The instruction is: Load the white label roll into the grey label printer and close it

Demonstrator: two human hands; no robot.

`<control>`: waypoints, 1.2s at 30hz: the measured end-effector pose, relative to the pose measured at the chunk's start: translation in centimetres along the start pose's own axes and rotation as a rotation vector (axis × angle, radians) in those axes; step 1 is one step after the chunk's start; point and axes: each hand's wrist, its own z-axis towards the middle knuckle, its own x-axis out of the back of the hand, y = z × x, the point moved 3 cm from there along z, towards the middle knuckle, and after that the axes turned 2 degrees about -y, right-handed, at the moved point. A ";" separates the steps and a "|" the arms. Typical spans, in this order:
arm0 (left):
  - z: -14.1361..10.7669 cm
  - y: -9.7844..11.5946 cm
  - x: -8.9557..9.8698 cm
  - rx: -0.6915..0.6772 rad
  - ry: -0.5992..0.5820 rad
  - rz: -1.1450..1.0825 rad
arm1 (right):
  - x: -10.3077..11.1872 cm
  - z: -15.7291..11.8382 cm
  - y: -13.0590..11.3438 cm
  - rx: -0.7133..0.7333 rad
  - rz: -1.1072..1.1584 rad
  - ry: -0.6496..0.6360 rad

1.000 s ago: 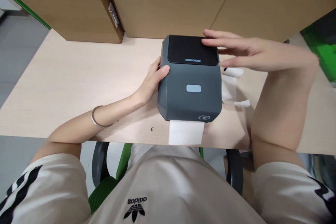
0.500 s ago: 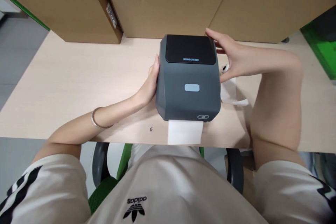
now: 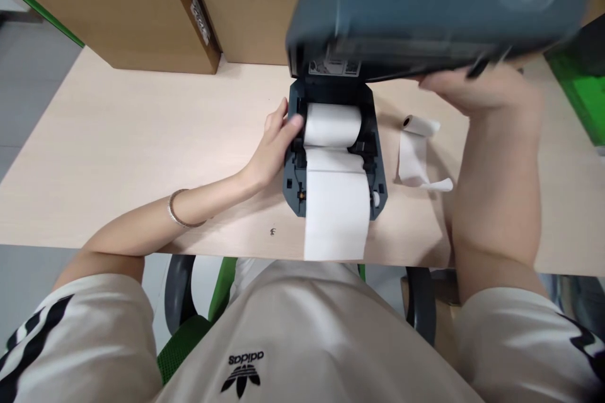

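Table (image 3: 189, 119) carries the printer (image 3: 373, 157), whose lid (image 3: 425, 3), closed half a second ago, is now raised, so the inside lies open. Left hand (image 3: 270, 150) is clamped on the printer's left side; right hand (image 3: 496, 91) is at the lid's lower edge, but whether it grips I cannot tell. Paper roll (image 3: 333, 126) sits exposed inside, and a smaller roll (image 3: 422, 126) lies to the right.

Dark grey printer (image 3: 377, 167), open and flat on the desk (image 3: 189, 119). Lid (image 3: 425, 0) raised high over its rear, motion-blurred. White roll (image 3: 333, 124) lying crosswise inside, strip (image 3: 337, 214) running out past the front edge.
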 end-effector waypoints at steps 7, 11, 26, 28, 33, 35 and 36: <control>-0.2 -0.4 0.9 -0.076 -0.080 0.116 | -4.4 0.7 -2.1 -0.065 0.082 0.230; -0.1 -0.6 0.9 -0.111 -0.065 0.143 | -4.6 0.1 -3.1 -0.105 -0.104 0.345; 0.2 -0.2 0.4 -0.186 -0.045 0.165 | -11.0 -1.0 -5.3 0.219 -0.744 -0.177; 0.2 -0.4 0.4 -0.191 -0.045 0.159 | -10.9 -0.8 -5.1 0.213 -0.734 -0.176; 0.3 -0.8 0.7 -0.231 -0.073 0.143 | -9.8 -1.1 -6.5 0.238 -0.578 -0.084; 0.3 -0.8 0.8 -0.250 -0.076 0.145 | -8.4 -1.9 -7.5 0.243 -0.511 -0.031; 0.3 -0.8 0.9 -0.259 -0.077 0.149 | -7.5 -2.4 -8.0 0.249 -0.476 -0.005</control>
